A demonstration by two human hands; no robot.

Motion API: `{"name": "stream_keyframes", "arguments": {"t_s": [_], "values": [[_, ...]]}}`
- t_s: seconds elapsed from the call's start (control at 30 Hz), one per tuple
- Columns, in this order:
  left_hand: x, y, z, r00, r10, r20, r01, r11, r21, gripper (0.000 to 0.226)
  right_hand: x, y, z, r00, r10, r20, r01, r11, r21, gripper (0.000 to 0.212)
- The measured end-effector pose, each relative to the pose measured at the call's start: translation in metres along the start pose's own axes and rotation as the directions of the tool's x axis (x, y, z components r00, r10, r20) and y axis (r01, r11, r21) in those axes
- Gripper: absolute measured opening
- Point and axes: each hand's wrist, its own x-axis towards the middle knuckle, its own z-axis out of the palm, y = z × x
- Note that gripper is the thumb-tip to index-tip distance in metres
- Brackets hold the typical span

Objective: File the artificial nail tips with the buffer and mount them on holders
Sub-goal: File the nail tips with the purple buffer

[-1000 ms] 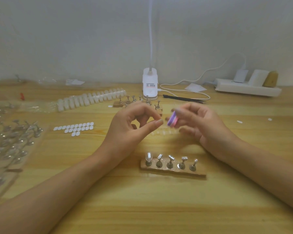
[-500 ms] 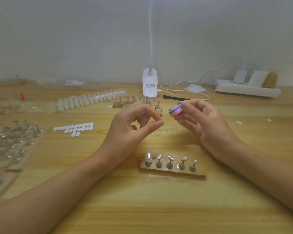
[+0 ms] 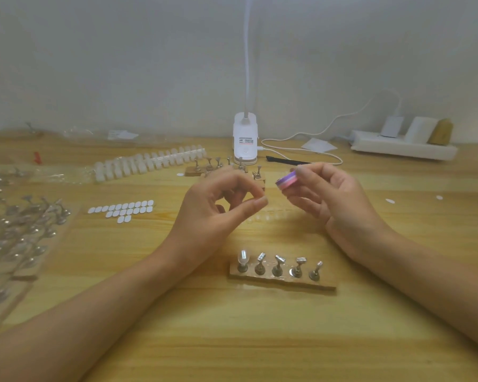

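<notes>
Rack (image 3: 282,281) is carrying one tip (image 3: 243,257); four holders (image 3: 277,267) are waiting.
Above it, right hand (image 3: 335,198) is gripping buffer (image 3: 287,181); left hand (image 3: 218,210) is pinching, contents unclear.

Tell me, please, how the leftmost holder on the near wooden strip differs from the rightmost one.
The leftmost holder carries a pale nail tip on its top, while the rightmost holder has a bare metal top. The leftmost holder stands about upright, whereas the rightmost holder leans to the right. Both are small metal stands seated on the same wooden strip.
</notes>
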Motion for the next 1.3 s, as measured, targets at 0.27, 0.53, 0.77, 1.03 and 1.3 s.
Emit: {"name": "stream_keyframes", "arguments": {"t_s": [0.27,0.53,0.77,1.03,1.3], "values": [[-0.001,0.000,0.000,0.999,0.002,-0.042,-0.003,1.000,-0.024,0.009,0.003,-0.002,-0.004,0.998,0.020,0.065,-0.017,0.999,-0.043,0.021],[0.000,0.000,0.000,0.999,0.020,-0.048,-0.021,1.000,-0.013,0.009,0.002,-0.001,-0.002,1.000,0.021,0.010,-0.021,1.000,0.009,0.026],[0.000,-0.001,0.000,0.999,0.025,-0.031,-0.025,1.000,0.009,0.011,0.002,-0.002,0.001,1.000,-0.007,0.009,0.007,1.000,-0.029,0.025],[0.001,-0.002,0.000,0.999,0.012,-0.043,-0.013,1.000,-0.004,0.010,0.001,-0.003,0.001,1.000,-0.003,0.010,0.003,0.999,-0.040,0.023],[0.001,-0.001,0.001,1.000,0.023,-0.018,-0.023,1.000,0.022,0.009,0.004,-0.004,-0.001,1.000,-0.011,-0.016,0.010,1.000,-0.014,0.019]]}}
